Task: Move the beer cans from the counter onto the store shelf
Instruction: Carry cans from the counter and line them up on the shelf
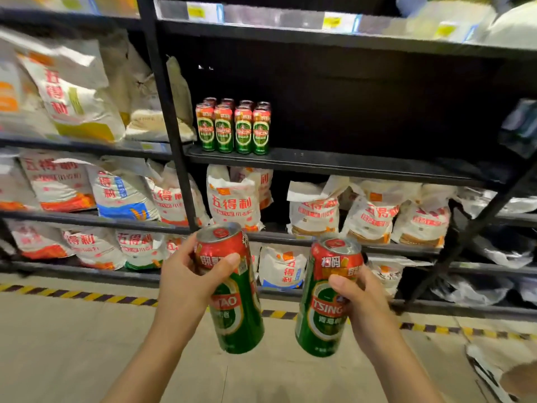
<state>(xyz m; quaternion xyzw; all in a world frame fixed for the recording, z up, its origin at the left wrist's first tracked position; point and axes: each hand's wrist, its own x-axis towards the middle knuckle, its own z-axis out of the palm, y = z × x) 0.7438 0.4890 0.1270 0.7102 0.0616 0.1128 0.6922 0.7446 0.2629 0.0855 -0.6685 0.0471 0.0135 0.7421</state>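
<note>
Each hand is gripping a can, left hand holding the left can, right hand holding the right can; shelved cans are already waiting on the shelf.

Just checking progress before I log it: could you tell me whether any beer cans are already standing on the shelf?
Yes, a group of cans already stands upright at the left end of the dark shelf.

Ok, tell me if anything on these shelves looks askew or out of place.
Nothing wrong with the beer: the shelved cans stand upright in neat rows. The flour bags below slump and lean unevenly. Left hand and right hand each hold an undamaged can.
</note>
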